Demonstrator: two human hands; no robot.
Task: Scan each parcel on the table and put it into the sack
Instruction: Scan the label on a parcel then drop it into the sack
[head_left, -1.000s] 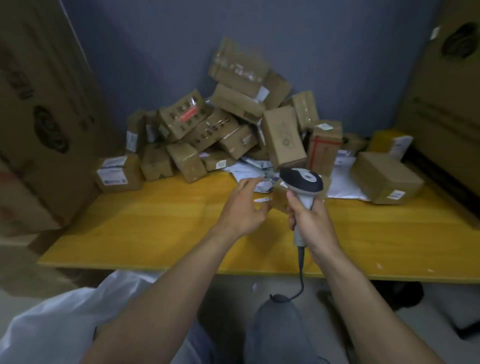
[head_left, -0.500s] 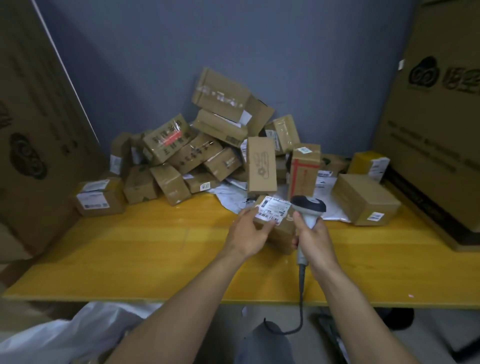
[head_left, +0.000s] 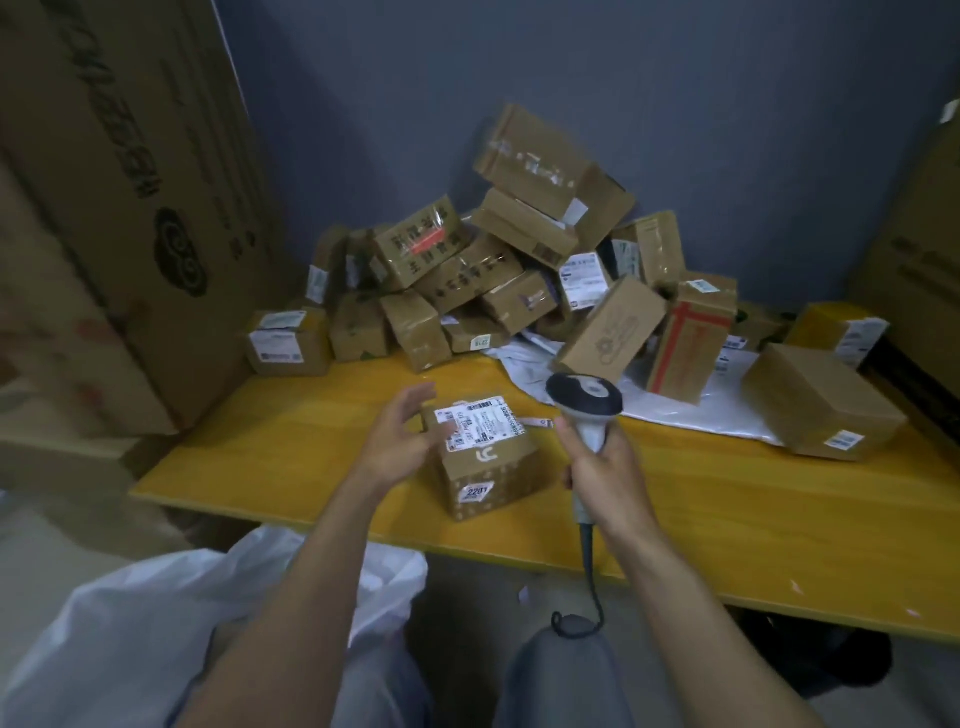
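Note:
A small brown parcel (head_left: 488, 465) with a white shipping label on top and a "2201" sticker on its side sits on the yellow table (head_left: 737, 514) near the front edge. My left hand (head_left: 397, 441) is at the parcel's left side with fingers spread, and its thumb lies on the label. My right hand (head_left: 605, 475) grips the handle of a grey barcode scanner (head_left: 584, 402). The scanner's head hangs just right of the parcel and its cable drops to my lap. The white sack (head_left: 156, 629) lies open below the table's front edge at lower left.
A heap of brown parcels (head_left: 519, 270) is piled against the blue wall at the back of the table. White mailer bags (head_left: 691, 410) and a larger box (head_left: 821, 410) lie to the right. Tall cartons stand at the left (head_left: 130, 208) and the right (head_left: 924, 270).
The parcel has come down from a tilted hold to sit on the table nearer the front edge. My left hand's fingers have opened. The scanner has drawn back to the right.

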